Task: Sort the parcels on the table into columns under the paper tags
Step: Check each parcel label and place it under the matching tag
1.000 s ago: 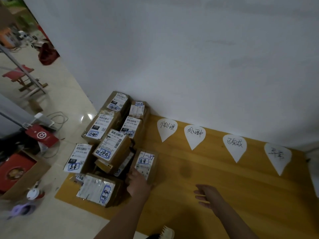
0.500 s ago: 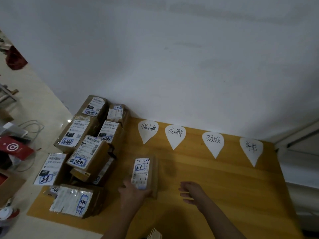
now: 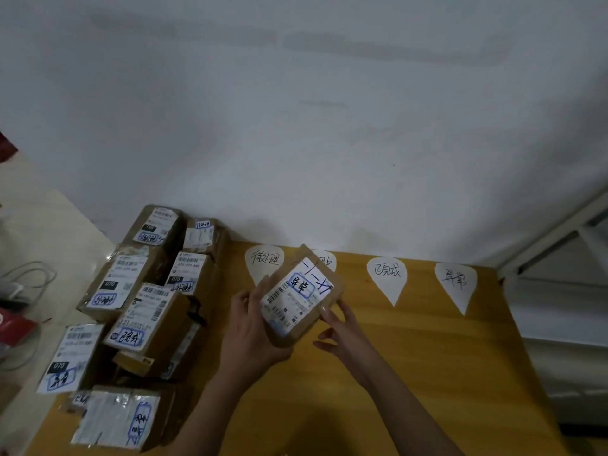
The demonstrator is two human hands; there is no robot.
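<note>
Far left: pale floor (image 3: 49,225) carrying a loose grey cable (image 3: 29,274) and a red item (image 3: 13,327), cut off by the frame edge. Left end of the wooden surface (image 3: 411,373): parcel pile (image 3: 144,324), brown cardboard boxes of mixed sizes stacked and leaning on one another. Each has a white shipping label, and most show handwriting in a blue frame. Several boxes overhang the surface's left edge, and the nearest one (image 3: 118,419) lies flat at the front corner. Centre: left hand (image 3: 250,334), palm up, cradling a box from below, with the thumb along its left side. Held parcel (image 3: 297,296): small brown box, lifted clear of the surface and tilted. Its label faces up with a barcode, blue-framed characters and black pen strokes. Right hand (image 3: 342,330): thumb and a finger pinch the box's lower right edge, while the remaining fingers curl loosely beneath. Back edge of the surface, against the white wall (image 3: 329,126): four white teardrop paper tags in a row, points toward the viewer, each handwritten. The first tag (image 3: 263,261) is partly covered by the box. The second tag (image 3: 327,260) is mostly hidden behind it. The third tag (image 3: 388,274) and fourth tag (image 3: 455,281) are in plain view. Far right: white frame (image 3: 559,235) beyond the surface's edge.
</note>
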